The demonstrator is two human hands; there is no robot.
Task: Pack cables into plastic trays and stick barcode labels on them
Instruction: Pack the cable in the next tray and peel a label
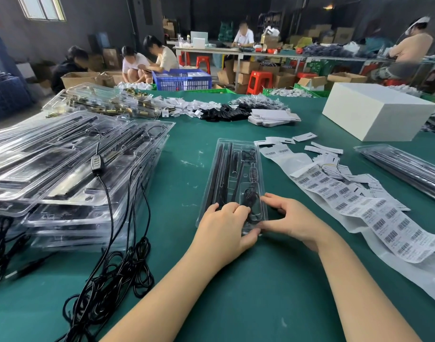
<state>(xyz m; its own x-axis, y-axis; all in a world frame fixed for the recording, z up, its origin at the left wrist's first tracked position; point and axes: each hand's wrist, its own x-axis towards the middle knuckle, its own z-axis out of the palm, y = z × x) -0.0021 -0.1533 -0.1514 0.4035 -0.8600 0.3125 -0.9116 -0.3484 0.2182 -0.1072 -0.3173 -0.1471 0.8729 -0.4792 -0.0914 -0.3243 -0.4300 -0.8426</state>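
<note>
Coiled cable (251, 202) is pressed into clear tray (232, 166) w/ left hand (222, 227) fingers curled on it; right hand (289, 215) pinches tray edge. Barcode label (354, 193) likely needed next.

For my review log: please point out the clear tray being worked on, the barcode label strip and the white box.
clear tray (236, 154): head view, on its far half, beyond the hands.
barcode label strip (374, 213): head view, on the printed labels mid-strip.
white box (374, 99): head view, on its top face.

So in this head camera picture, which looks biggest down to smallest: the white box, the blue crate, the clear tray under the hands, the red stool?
1. White box
2. Clear tray, though nearness may flatter it
3. Blue crate, farther off
4. Red stool, farther off too
</note>
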